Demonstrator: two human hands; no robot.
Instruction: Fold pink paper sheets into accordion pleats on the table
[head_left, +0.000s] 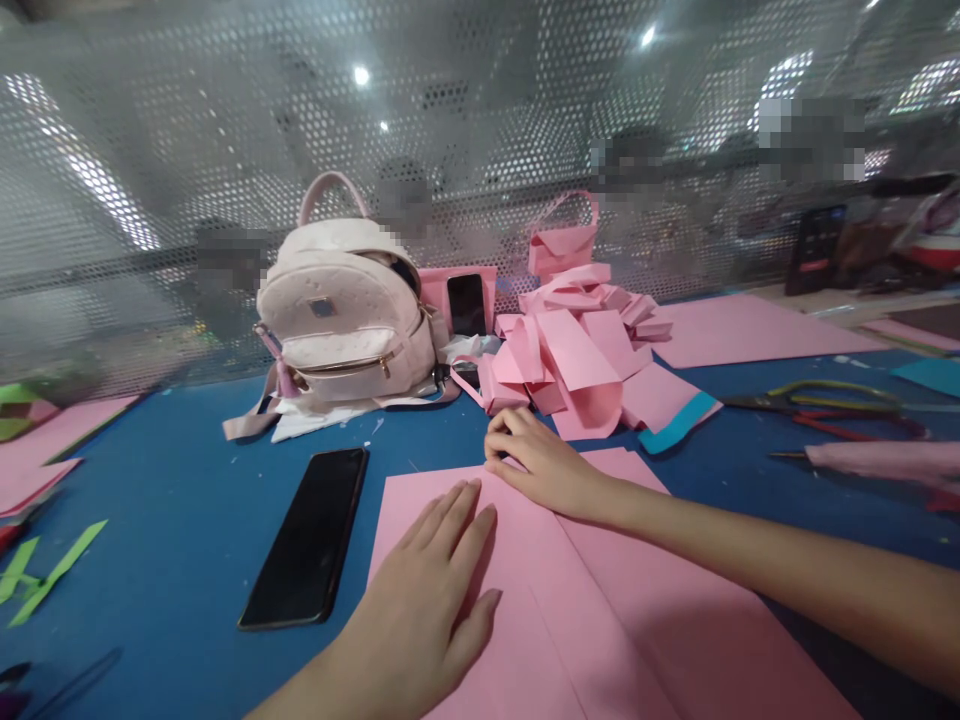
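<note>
Left hand [431,590] flat; right fingers [513,424] curled on paper [600,600].

A single view from the person's head looks forward and down across the blue counter [180,500], close above the left hand [435,590] and right hand [541,465] low in frame, facing the perforated screen [225,150] at the counter's far edge

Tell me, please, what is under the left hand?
The left hand lies flat on a large pink paper sheet, which rests on the blue table. The paper beneath the palm is covered, so any fold there cannot be seen.
</note>
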